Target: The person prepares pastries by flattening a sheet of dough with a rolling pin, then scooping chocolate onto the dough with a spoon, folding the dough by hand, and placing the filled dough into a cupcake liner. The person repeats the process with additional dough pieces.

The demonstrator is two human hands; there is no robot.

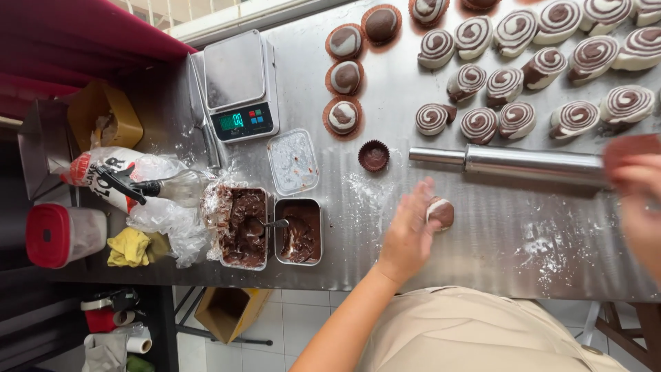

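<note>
That brown-and-white dough ball [441, 212] sits on the steel surface [482, 248], tucked against the left hand's [407, 231] fingertips, fingers loosely spread, not clamped. Looks soft and squishy, so cup its sides gently. Right hand [637, 186] is blurred past the rolling pin [509, 162], can't tell its grip

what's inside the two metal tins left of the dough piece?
Both metal tins hold dark chocolate filling; a spoon lies across their shared edge. Plastic wrap covers the left tin's outer rim. The tin bottoms are hidden by filling.
</note>
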